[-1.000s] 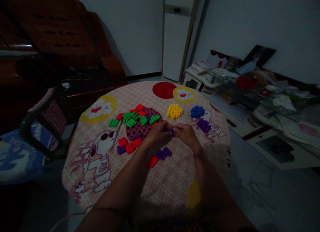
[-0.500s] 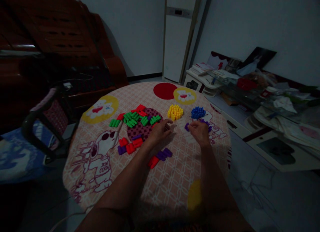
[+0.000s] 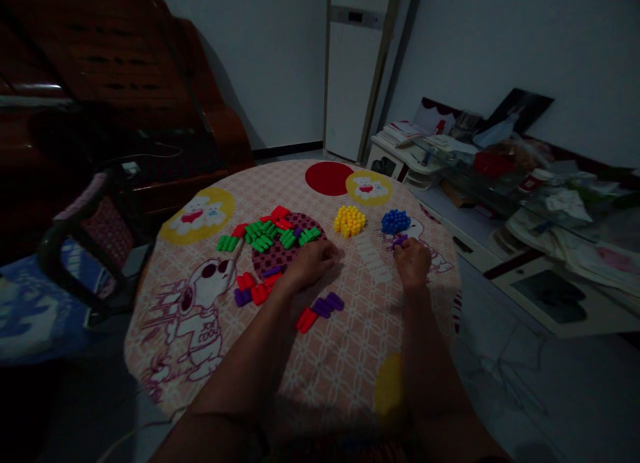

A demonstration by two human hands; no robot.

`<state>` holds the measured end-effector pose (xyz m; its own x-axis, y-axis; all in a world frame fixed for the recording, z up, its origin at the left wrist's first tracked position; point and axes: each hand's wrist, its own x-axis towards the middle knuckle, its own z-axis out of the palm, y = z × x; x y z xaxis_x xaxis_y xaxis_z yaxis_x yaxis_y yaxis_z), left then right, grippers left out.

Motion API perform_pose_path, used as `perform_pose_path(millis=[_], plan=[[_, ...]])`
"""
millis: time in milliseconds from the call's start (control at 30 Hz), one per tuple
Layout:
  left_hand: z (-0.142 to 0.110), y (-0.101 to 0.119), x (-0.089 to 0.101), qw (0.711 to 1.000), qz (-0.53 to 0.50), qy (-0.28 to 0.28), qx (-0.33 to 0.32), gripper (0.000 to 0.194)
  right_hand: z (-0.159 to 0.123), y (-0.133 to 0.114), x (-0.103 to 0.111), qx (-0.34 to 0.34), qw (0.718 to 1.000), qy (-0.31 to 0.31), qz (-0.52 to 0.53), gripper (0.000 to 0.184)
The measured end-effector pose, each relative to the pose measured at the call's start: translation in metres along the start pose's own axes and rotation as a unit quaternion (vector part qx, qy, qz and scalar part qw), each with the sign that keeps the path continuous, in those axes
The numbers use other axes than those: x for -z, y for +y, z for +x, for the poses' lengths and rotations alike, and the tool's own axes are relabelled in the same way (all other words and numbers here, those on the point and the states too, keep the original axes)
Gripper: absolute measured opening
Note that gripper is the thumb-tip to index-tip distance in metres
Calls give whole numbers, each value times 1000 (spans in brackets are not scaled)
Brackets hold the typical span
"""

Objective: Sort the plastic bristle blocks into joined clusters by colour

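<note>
My right hand [image 3: 413,260] is at the right of the round table, its fingers closed on a small purple plastic building piece [image 3: 401,240]. It covers most of the purple group that lies there. Just beyond it is a tight cluster of blue pieces [image 3: 395,221], and yellow pieces [image 3: 349,221] stand bunched to the left of that. Near the middle of the table my left hand [image 3: 316,262] hovers or rests with loosely bent fingers and nothing visible in them. Joined green pieces [image 3: 261,235] lie beyond and left of it. Purple pieces [image 3: 329,305] joined to a red piece [image 3: 306,320] lie nearer me.
More red pieces [image 3: 259,294] lie left of my left forearm. A patterned cloth [image 3: 345,370] covers the table. At the left stands a chair [image 3: 75,250] before a wooden sofa [image 3: 210,116]. A cluttered low cabinet [image 3: 500,250] runs along the right.
My right hand has moved away from my left hand, rightward to the purple group, carrying a purple piece. My left hand has stayed near the middle and no longer touches a purple piece.
</note>
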<state>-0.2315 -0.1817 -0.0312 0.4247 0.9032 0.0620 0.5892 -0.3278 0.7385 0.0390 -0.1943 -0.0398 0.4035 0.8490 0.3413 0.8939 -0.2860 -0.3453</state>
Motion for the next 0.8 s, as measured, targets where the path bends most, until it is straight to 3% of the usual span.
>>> perform_pose_path(millis=[100,200,300,467,633,800], plan=[[-6,2,7,994,11,-109,-6,12,-2,-1,0,-2,1000,19,17,20],[-11,10,5,977,7,-215,-12,18,-4,-6,0,17,997,36,65,22],[-14,19,-5,967,64,-248,-6,33,-7,-13,-1,43,992,39,114,20],[-13,26,-16,963,122,-241,-11,30,-12,-25,-6,82,972,-49,216,18],[-9,19,-10,978,37,-202,17,23,-23,-40,-6,94,894,-261,352,18],[-5,4,-14,992,-94,-81,38,15,-30,-47,-1,74,854,-378,350,20]])
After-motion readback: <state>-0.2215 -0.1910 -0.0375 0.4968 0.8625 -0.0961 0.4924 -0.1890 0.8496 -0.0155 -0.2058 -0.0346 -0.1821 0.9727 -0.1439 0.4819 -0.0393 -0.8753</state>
